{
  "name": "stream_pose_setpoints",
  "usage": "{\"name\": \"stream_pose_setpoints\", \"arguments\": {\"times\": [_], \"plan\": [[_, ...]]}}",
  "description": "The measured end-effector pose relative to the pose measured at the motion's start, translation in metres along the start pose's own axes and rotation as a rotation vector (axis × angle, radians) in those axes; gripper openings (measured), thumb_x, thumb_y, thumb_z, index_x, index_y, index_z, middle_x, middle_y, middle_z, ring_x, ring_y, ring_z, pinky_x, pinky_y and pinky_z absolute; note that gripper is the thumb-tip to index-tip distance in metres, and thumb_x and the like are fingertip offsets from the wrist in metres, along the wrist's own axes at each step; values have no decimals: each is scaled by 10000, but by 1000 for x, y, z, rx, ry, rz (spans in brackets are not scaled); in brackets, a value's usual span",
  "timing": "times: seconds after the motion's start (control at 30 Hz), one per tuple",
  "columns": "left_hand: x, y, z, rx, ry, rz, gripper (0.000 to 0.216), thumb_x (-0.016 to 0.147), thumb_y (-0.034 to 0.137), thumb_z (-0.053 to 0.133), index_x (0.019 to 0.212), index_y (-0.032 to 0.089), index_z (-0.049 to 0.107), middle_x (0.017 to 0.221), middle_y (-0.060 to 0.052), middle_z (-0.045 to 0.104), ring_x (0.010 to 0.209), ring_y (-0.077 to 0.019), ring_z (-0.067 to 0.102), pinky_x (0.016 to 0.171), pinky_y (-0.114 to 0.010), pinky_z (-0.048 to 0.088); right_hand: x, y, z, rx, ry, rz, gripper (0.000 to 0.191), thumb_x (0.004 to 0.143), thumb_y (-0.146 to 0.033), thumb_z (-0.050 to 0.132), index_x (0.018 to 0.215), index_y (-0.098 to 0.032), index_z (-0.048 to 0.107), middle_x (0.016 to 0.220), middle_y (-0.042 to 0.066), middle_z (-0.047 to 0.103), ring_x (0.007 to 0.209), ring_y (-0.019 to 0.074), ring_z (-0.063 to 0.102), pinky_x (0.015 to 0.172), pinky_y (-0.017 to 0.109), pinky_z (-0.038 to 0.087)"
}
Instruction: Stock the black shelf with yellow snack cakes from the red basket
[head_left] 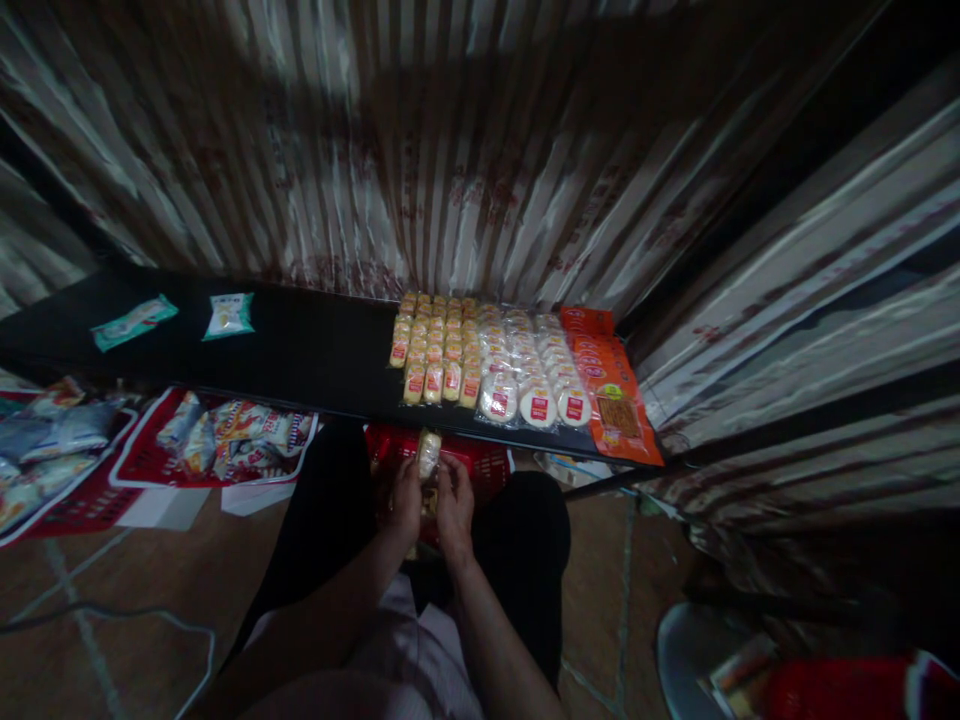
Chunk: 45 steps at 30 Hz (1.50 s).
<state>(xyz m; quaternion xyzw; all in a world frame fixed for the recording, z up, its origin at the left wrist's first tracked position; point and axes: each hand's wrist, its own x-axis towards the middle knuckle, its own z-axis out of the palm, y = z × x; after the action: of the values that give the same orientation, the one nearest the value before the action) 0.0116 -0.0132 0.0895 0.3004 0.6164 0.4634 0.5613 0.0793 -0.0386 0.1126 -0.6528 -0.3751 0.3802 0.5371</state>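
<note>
Over a red basket (487, 465) between my knees, a small wrapped cake (429, 453) in clear film stands upright between my hands. My left hand (406, 497) is closed on its left side. On the other side, the bent fingers of my right hand (454, 502) pinch its lower right edge. More yellowish pieces show dimly below, inside the basket. Just beyond, on a black shelf (322, 345), rows of yellow wrapped cakes (442, 380) with red labels lie beside rows of round white wrapped biscuits (538, 405). Flat orange packets (616, 400) overlap at the right end.
Two green-and-white packets (229, 316) lie toward the shelf's left. Below, a red basket with a white rim (127, 455) holds snack bags, and another stands farther left. A striped curtain (450, 150) hangs behind. A cable (172, 617) crosses the tiled floor; a grey round stool-like object (679, 650) is at right.
</note>
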Motion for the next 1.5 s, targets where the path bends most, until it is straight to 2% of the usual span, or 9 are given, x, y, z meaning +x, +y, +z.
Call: {"name": "stream_pose_setpoints", "arguments": {"times": [0.13,0.27,0.47,0.73,0.87,1.03,1.3,1.5], "plan": [[-9,7,-2,60,24,-31,341,847,300,414,1107,163,588,1146,-99,649,1017,-195,612,876,-280,459,0,5,-2,-42,-15,-10,348,788,-471,499,991,-216,620,1022,52,669,937,205,602,855,332,434],[-18,14,1,90,24,-24,350,858,284,387,1121,156,579,1216,-98,613,1113,-173,568,957,-252,405,2,2,-6,-44,-58,-45,326,779,-440,522,980,-217,652,1018,48,676,962,209,598,894,339,420],[-26,24,7,51,20,56,329,858,267,375,1067,160,605,1128,-95,655,1033,-176,605,944,-275,419,5,-10,-10,-2,-65,-31,367,754,-480,564,978,-203,651,934,48,695,873,203,622,807,309,465],[-26,17,5,105,22,83,262,808,159,416,991,165,602,1024,-102,680,927,-179,638,879,-298,459,3,-2,-13,-63,-80,-44,364,705,-498,619,915,-206,672,840,43,702,752,205,645,700,298,494],[-23,12,6,123,56,102,245,771,137,455,965,147,604,1030,-126,676,936,-192,636,891,-306,451,5,-5,-14,-101,-93,-69,330,720,-501,601,844,-208,686,812,48,704,744,212,649,717,307,495],[-22,13,4,158,125,136,270,751,148,492,998,139,602,1013,-132,673,938,-204,635,868,-298,454,7,-8,-13,-85,-78,-102,341,712,-505,589,862,-216,694,808,51,710,767,223,656,716,314,506],[-24,22,1,196,101,141,239,753,125,468,946,141,609,1009,-139,658,934,-213,624,861,-304,454,8,1,-9,-98,-31,-131,360,747,-524,519,875,-234,689,847,54,710,806,229,657,730,318,510],[-27,24,0,116,96,176,220,729,114,501,924,167,588,985,-109,665,917,-192,627,858,-294,458,4,2,-9,-135,-50,-134,374,758,-510,507,928,-227,684,918,71,706,886,243,648,808,344,493]]}}
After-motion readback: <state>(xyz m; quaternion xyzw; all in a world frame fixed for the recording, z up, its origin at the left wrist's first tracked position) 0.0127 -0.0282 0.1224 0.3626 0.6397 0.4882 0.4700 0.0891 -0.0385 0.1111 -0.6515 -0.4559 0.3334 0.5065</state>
